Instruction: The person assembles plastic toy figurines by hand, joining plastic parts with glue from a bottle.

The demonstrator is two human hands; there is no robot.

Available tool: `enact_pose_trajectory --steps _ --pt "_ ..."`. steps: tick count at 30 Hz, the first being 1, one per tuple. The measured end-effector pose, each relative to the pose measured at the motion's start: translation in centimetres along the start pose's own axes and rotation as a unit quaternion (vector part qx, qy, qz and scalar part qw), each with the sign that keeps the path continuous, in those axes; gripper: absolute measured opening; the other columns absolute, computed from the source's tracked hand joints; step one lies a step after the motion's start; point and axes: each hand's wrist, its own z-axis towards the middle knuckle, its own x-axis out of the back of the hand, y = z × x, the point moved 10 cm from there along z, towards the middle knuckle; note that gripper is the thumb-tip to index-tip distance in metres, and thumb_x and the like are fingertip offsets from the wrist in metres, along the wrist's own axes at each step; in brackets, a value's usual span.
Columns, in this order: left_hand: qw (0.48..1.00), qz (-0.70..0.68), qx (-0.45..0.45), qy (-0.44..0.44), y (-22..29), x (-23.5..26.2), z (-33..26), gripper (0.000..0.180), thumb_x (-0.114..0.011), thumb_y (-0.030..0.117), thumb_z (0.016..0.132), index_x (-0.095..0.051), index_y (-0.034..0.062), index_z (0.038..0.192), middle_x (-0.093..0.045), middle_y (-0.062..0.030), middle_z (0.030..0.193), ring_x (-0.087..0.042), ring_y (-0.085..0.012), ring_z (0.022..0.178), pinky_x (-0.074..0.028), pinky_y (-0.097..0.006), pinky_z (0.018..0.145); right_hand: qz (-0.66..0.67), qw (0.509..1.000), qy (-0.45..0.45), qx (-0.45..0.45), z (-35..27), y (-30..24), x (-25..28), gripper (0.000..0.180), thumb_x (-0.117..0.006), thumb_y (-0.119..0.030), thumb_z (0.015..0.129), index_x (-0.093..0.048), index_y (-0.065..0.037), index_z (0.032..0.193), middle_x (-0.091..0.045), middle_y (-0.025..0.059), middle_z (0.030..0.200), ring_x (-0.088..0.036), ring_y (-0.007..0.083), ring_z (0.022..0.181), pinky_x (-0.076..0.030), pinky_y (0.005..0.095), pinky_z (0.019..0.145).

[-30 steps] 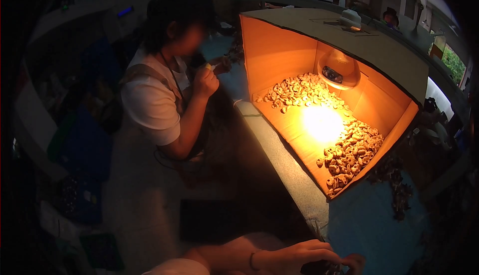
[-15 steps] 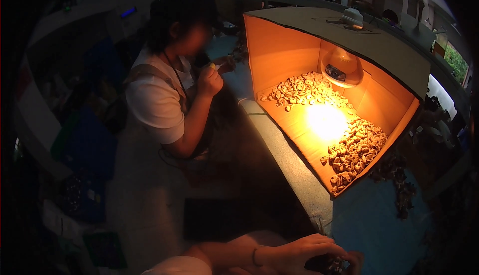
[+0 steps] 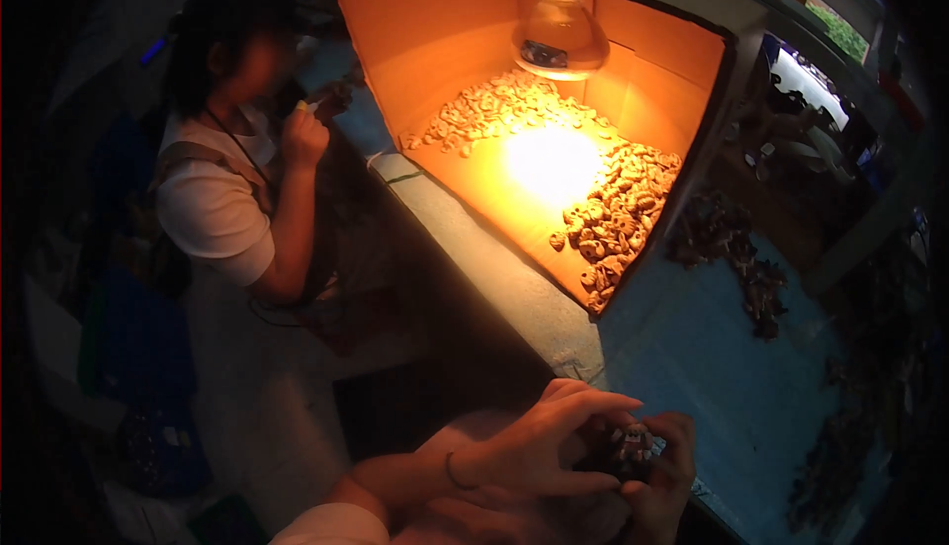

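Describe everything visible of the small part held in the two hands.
The small part is dark and knobbly, with faint reddish and pale flecks; its material and exact shape are too dim to tell. It sits low in the view, just off the near edge of the blue table. The left hand arches over it with fingertips on it, and the right hand pinches it from the right and below.

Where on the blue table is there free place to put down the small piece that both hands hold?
The blue table is bare between the cardboard box and the dark pile, down to the hands. Inside the box, the lit floor under the lamp is open, ringed by pale pieces. The table's right edge is crowded and dim.
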Motion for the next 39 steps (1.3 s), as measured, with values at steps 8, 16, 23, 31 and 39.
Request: enact_pose_trajectory --steps 8,16,23,31,39 --pt "0.986 -0.167 -0.014 -0.004 -1.9 -1.2 0.4 0.079 -0.079 0.015 0.069 -0.032 -0.0029 0.130 -0.053 -0.0136 0.114 -0.053 -0.0142 0.094 -0.042 -0.028 0.084 -0.001 0.995 -0.088 0.055 0.9 -0.1 0.4 0.070 -0.080 -0.034 0.063 -0.051 -0.001 0.118 -0.043 0.0133 0.109 -0.047 0.0246 0.103 -0.042 0.0330 0.086" --pt "0.997 -0.064 -0.020 -0.026 -1.7 -2.0 0.6 0.076 -0.080 0.016 0.067 -0.037 -0.0015 0.127 -0.055 -0.0114 0.113 -0.049 -0.0118 0.088 -0.041 -0.026 0.081 -0.012 0.991 -0.083 0.101 0.1 -0.4 2.5 0.056 -0.076 -0.029 0.069 -0.054 -0.002 0.114 -0.054 0.0120 0.097 -0.054 0.0226 0.090 -0.045 0.0316 0.075" --pt "0.988 0.023 0.053 -0.141 -4.8 -9.6 3.9 0.055 -0.071 0.017 0.074 -0.047 0.0054 0.122 -0.052 -0.0117 0.114 -0.052 -0.0262 0.100 -0.038 -0.037 0.088 -0.182 0.968 0.169 0.046 -1.6 2.0 13.1 0.010 -0.057 0.001 0.081 -0.064 0.001 0.088 -0.060 0.0088 0.075 -0.056 0.0139 0.065 -0.044 0.0236 0.060" --pt "0.934 0.309 -0.170 -0.050 -7.4 -13.8 15.7 0.031 -0.053 0.001 0.076 -0.055 0.0008 0.106 -0.050 -0.0161 0.117 -0.046 -0.0306 0.108 -0.035 -0.039 0.091 -0.682 0.657 0.322 -0.008 -5.3 0.3 24.7 0.034 -0.061 -0.009 0.081 -0.051 0.001 0.113 -0.051 0.0133 0.098 -0.050 0.0284 0.090 -0.041 0.0389 0.075" --pt "0.898 0.420 -0.130 -0.016 -12.5 -16.1 23.7 0.028 -0.056 0.016 0.082 -0.055 0.0016 0.105 -0.049 -0.0148 0.115 -0.043 -0.0289 0.108 -0.034 -0.038 0.091 -0.433 0.852 0.282 0.085 8.5 5.1 26.2 0.041 -0.065 -0.019 0.080 -0.051 0.002 0.111 -0.054 0.0159 0.098 -0.054 0.0274 0.091 -0.044 0.0363 0.080"
